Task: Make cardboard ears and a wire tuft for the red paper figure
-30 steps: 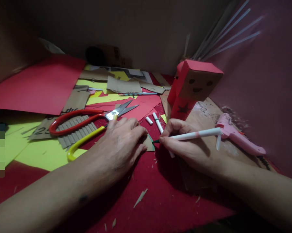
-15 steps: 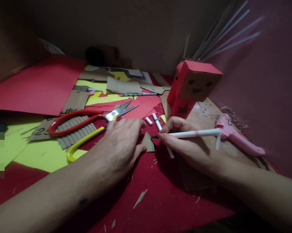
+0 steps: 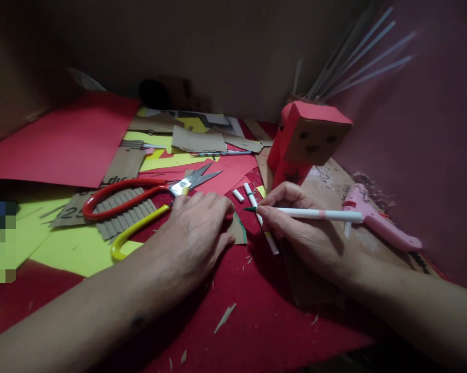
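As the head view shows, a small cardboard piece (image 3: pixel 240 231) lies on the red tabletop (image 3: pixel 272 326) between both hands. Bent fingers of the left hand (image 3: pixel 198 228) cover its left side, their grip unclear; the right hand (image 3: pixel 303 228) pinches a marker (image 3: pixel 314 214), green tip just beside the piece.
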Tool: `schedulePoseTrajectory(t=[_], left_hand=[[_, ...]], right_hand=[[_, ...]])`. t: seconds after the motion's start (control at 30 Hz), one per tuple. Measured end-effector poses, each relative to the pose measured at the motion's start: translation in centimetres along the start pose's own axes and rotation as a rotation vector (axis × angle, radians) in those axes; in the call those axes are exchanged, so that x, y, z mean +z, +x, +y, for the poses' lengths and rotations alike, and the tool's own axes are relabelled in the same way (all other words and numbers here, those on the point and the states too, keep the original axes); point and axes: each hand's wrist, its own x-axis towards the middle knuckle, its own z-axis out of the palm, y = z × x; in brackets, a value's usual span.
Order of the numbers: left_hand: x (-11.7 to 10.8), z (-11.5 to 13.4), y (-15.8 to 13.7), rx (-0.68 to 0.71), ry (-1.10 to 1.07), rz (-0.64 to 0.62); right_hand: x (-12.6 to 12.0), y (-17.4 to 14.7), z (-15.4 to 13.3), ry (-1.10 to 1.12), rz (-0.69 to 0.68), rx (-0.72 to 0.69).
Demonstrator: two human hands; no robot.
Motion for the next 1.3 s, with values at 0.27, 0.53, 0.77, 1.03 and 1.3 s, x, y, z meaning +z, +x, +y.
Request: schedulePoseTrajectory(t=[0.27, 0.53, 0.77, 1.03, 1.3], left_hand=[[0.1, 0.0, -0.2, 0.009, -0.009, -0.014], [0.0, 0.2, -0.3, 0.0, 0.003, -0.067], [0.1, 0.3, -0.5, 0.001, -0.006, -0.097], [-0.4, 0.9, -0.3, 0.002, -0.077, -0.127], [-0.2, 0.8, 0.0, -0.018, -0.077, -0.082]], right_hand=[[0.2, 0.5, -0.3, 0.288, 0.032, 0.205], [0.2, 0.6, -0.1, 0.324, 0.03, 0.232], [0.0, 0.5, -0.3, 0.317, 0.007, 0.283], [-0.4, 0.1, -0.4, 0.201, -0.144, 0.172], [-0.7, -0.3, 0.2, -0.013, -0.213, 0.081]])
